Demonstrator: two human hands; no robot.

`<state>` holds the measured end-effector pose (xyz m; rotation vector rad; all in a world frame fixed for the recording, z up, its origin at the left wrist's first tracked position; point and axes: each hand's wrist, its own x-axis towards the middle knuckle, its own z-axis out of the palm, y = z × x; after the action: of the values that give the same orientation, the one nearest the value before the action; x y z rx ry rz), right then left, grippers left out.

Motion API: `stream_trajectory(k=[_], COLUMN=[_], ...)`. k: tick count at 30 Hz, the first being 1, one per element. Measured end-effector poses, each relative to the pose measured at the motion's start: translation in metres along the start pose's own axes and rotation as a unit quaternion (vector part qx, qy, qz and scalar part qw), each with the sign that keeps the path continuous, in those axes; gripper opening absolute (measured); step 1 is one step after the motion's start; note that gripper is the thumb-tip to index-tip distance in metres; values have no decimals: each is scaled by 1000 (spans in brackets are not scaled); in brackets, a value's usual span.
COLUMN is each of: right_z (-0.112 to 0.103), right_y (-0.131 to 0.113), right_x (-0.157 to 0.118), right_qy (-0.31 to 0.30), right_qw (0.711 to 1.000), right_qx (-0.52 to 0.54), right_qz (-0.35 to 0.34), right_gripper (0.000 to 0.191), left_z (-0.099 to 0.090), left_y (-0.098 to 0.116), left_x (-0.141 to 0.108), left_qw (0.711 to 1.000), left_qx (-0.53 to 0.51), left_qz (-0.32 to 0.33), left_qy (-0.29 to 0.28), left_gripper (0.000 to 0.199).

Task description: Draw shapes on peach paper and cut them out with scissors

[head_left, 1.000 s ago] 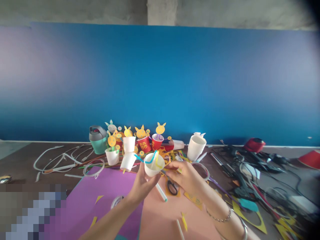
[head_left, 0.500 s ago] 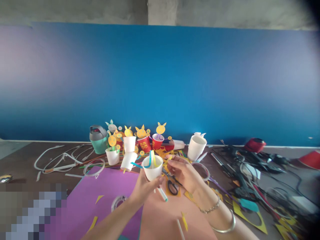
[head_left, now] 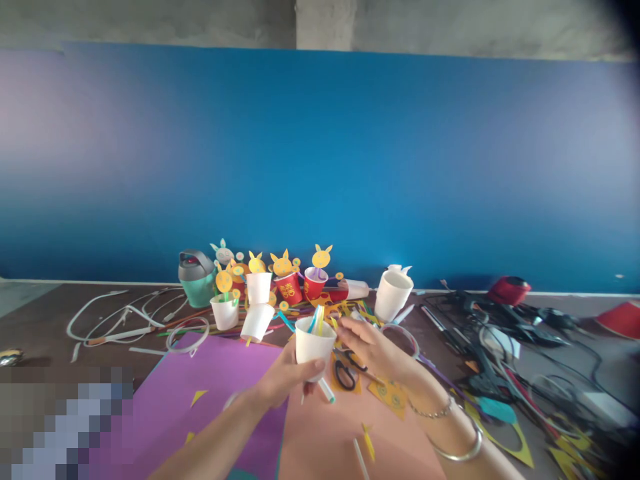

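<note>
White cup point(head_left: 314, 348) shifted rightward, left hand point(head_left: 284, 372) clasping it, right hand point(head_left: 369, 342) beside, grip unclear, scissors point(head_left: 341, 363) near

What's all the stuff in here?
Held cup: one, white, centre
Straws: two-plus, blue, yellow, inside it
Small cups: three-plus, white, back left
Big cup: one, white, back right
Red cups: two-plus, red, back
Animal cutouts: several, mostly yellow, by cups
Container: one, teal-grey, back left
Scissors: one, black, centre right
Large sheets: two, purple left, peach right
Scraps: many, yellow, scattered
Cables: many, white left, dark right
Table: one, brown, underneath
Wall: one, blue, behind
Left fingers: one hand, around held cup
Right fingers: one hand, beside it
</note>
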<state>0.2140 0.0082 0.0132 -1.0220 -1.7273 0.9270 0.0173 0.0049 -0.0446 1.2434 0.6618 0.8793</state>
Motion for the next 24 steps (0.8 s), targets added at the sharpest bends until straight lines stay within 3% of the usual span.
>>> stream_trajectory(k=[4,10,17,21,24], right_z=[-1,16,16,18,19], right_y=[-7,-1,3,2,4], right_x=[2,6,9,7,4], right_qy=[4,-1,58,23,-24], right_qw=[996,987,954,933,907], right_qx=[-86,140,270,335,390], right_qz=[-13,80,117,131,158], right_gripper=[23,23,29,26,26], left_z=[4,6,-2,-6,-10], left_y=[4,3,12,20,26], left_x=[1,-1,7,11,8], left_qw=[1000,996,959,954,963], left_qx=[11,-15,-155,-212,-223], left_qz=[3,62,144,129,98], left_qy=[28,67,188,170,118], left_gripper=[35,53,39,25,32])
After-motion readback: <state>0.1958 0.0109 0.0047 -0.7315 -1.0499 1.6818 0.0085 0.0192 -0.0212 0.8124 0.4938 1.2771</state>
